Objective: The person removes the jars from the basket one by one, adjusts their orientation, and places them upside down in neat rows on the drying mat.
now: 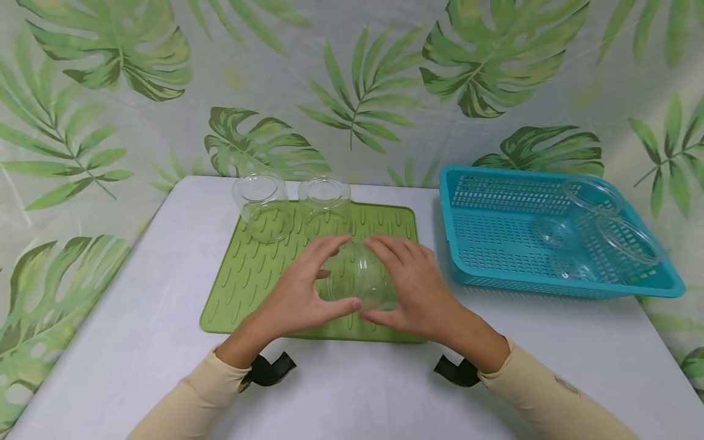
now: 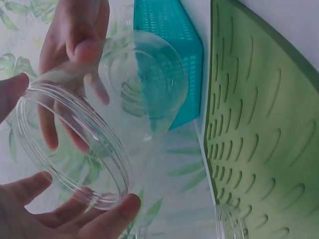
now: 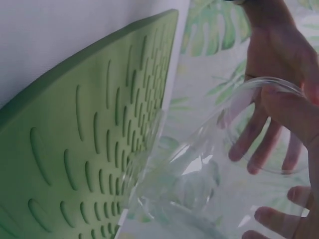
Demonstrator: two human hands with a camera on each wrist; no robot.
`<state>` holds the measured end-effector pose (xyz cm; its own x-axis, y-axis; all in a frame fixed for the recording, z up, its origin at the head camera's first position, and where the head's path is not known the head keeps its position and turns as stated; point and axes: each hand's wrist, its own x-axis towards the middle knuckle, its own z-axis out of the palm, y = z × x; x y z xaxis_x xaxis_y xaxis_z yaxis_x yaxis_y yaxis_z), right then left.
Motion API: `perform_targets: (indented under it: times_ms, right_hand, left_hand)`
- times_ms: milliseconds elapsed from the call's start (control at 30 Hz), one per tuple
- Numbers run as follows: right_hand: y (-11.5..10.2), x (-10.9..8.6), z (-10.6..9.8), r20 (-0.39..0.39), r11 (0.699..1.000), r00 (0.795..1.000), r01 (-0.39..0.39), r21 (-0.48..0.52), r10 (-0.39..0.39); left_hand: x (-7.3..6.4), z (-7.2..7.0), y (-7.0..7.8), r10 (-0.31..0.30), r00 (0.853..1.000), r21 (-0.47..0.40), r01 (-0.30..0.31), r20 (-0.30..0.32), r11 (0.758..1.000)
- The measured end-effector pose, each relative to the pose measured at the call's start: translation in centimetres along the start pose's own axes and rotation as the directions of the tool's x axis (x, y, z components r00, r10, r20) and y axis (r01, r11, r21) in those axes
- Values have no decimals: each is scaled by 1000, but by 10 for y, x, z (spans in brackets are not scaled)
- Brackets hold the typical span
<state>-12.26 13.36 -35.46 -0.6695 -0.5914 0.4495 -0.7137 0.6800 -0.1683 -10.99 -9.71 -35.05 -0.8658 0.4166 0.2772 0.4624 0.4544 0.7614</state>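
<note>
Over the green ridged mat (image 1: 242,293), both hands hold a clear jar (image 1: 370,278) tilted on its side. My left hand (image 1: 302,293) spreads its thumb and fingers round the open, threaded rim, seen closely in the left wrist view. On the other side, my right hand (image 1: 415,287) grips the jar's body toward its base, with curved fingers and thumb. Two more clear jars, the left one (image 1: 266,211) and the right one (image 1: 326,211), stand upside down at the mat's back left, bases up.
To the right a blue perforated basket (image 1: 453,241) holds two clear jars, one farther back (image 1: 596,198) and one nearer (image 1: 629,241), leaning with wide mouths upward. A white table (image 1: 357,391) lies under everything. Leaf-patterned cloth (image 1: 379,91) rises behind and at the sides.
</note>
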Motion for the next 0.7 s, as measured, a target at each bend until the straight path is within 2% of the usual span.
perform_targets:
  times_ms: [300,400,500,600,700]
  right_hand:
    - [3,-11,-12,48,997,996,-70,30,69]
    - [4,-18,-15,49,996,997,-70,60,68]
    - [3,-23,-16,40,988,996,-81,134,76]
    - [1,-28,-17,38,962,995,-102,255,95]
    - [-2,-32,-15,49,901,992,-128,414,118]
  left_hand:
    - [-11,-19,-8,6,1000,-150,-7,-10,989]
    - [-15,-22,-11,33,999,-194,-33,-3,980]
    - [-18,-24,-14,55,998,-259,-53,2,964]
    - [-21,-26,-18,68,998,-344,-61,7,937]
    - [-24,-26,-23,81,997,-440,-70,8,895]
